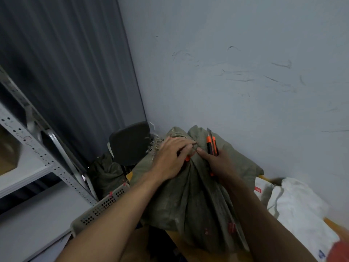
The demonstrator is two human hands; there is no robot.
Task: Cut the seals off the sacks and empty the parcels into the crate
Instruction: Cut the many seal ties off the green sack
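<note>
An olive-green woven sack [188, 201] stands upright in front of me, its neck bunched and tied near the top. My left hand [170, 157] grips the gathered neck; an orange seal [187, 158] peeks out under its fingers. My right hand [219, 165] holds an orange and black utility knife [211, 143] with its blade pointing up, and its thumb presses the knot. A grey perforated plastic crate [102, 205] sits low at the left, beside the sack.
White plastic sacks [298, 210] lie to the right against the wall. A black chair [130, 142] stands in the corner with another green sack [107, 173] below it. A metal shelving rack [28, 148] runs along the left. A wall rises close behind.
</note>
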